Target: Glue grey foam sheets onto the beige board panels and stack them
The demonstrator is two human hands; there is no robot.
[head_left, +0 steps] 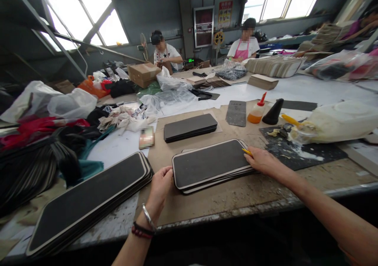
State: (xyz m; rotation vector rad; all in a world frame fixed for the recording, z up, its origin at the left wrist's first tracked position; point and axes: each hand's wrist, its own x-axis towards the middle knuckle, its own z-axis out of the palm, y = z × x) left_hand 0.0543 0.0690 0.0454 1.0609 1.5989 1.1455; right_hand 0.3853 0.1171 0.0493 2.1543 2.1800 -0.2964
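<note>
A dark rectangular panel with rounded corners and a pale rim (211, 163) lies on top of a stack of similar pieces in front of me. My left hand (161, 185) pinches its left end, thumb and fingers together. At the right end, my right hand (261, 160) is closed around a thin yellow tool (247, 152), whose tip points left over the panel's corner; its kind I cannot make out. Left of my left hand is a longer stack of pale-rimmed dark panels (94, 199). Behind the middle stack sits a pile of plain dark panels (190, 127).
A tipped white plastic jug (345, 120) with a yellow-handled tool lies right, on a glue-spattered dark sheet (307, 151). Nearby stand a red-tipped bottle (256, 110) and a black cone (273, 112). Fabric and bags (71, 104) heap left. Two people sit across the table.
</note>
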